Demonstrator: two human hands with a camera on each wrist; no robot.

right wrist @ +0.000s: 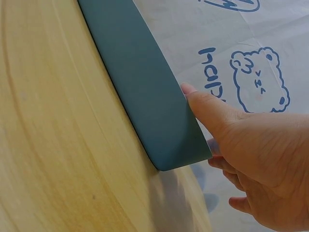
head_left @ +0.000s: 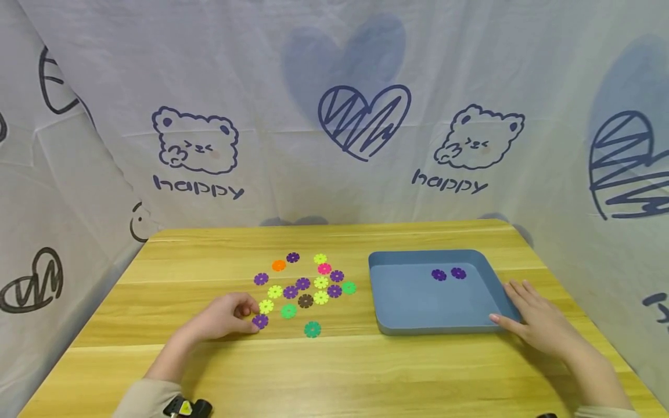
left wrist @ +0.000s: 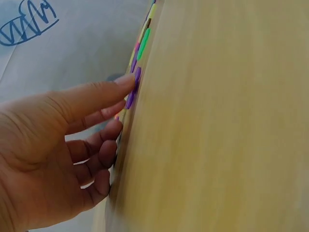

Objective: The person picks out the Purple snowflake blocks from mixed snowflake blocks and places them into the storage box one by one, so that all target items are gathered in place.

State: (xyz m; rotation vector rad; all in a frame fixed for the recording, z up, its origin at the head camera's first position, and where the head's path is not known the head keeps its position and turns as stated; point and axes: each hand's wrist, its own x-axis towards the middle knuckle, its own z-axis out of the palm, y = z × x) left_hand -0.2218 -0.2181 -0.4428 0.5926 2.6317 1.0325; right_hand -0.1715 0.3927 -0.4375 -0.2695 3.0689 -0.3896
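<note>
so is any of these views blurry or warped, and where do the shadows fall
Head view: sharp, wide-angle bend at the cloth edges, soft shadows under the left hand and beside the blue tray. Left wrist view: purple flower piece and table are soft. Right wrist view: crisp on the right hand, table grain smeared.

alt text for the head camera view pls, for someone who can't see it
A person's left hand touches a purple flower-shaped disc at the edge of a cluster of coloured discs on a wooden table. The right hand rests against the near right corner of a blue tray holding two purple discs. White printed cloth hangs behind.
</note>
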